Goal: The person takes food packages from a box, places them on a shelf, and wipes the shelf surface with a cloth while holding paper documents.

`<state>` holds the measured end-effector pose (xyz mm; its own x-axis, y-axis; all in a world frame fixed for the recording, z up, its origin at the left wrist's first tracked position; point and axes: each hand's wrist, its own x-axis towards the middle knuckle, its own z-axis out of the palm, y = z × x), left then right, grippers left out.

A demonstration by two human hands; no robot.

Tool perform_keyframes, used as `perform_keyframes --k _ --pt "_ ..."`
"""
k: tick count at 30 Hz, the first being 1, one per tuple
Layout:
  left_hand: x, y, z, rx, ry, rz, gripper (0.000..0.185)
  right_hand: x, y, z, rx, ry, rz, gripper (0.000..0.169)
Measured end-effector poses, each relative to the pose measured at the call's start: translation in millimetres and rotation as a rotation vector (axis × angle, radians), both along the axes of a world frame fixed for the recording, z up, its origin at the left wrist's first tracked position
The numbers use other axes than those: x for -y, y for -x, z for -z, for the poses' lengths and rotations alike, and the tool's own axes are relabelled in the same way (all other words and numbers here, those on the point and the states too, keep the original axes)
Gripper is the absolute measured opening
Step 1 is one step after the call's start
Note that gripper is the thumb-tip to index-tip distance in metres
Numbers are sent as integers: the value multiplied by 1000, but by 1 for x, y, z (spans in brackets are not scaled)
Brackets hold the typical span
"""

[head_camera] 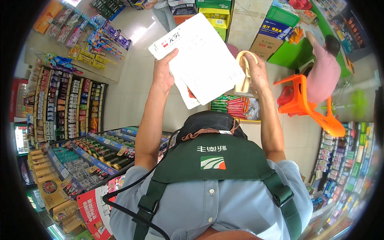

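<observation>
My left hand [163,72] grips a pair of white rounded-corner cards at their left edge, thumb on top. The upper card [207,66] bears print and washed-out writing. Beneath it, the lower card [183,93] sticks out, with a red picture partly covered. In my right hand [259,72] is a folded pale-yellow cloth [242,86], pinched by the thumb at the right edge of the upper card. Both hands are raised ahead of my chest, above a low box of packaged sticks [235,108].
Drink cartons [265,45] are stacked by a green counter [282,57]. A person in pink [322,72] sits on an orange plastic chair [300,96]. Snack shelves [72,105] and a canned-drink display [99,156] stand left. Another person's legs [165,16] show ahead.
</observation>
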<state>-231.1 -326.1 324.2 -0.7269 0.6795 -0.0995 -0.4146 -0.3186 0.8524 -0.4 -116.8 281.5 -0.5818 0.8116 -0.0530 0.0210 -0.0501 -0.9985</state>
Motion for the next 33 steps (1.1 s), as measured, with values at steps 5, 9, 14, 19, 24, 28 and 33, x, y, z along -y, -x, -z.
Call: perform_keyframes --k 5,9,14,19,24,28,33 --pt "-1 -6 -2 45 -14 133 49 9 -1 -28 -113 34 -354 44" --pt "-19 -14 -1 41 -6 187 50 13 6 -25 11 115 -576 69" --pt "-21 -12 2 193 40 324 56 18 6 -10 -72 281 -497 71" --pt "-12 -5 4 347 -68 397 55 30 4 9 -219 432 -408 68" --pt "4 -27 22 308 -3 425 65 33 4 22 -290 523 -330 65" --pt "3 -21 45 372 -40 456 63 33 6 23 -267 468 -298 58" --pt "6 -15 48 393 -76 473 64 29 3 16 -192 438 -262 43"
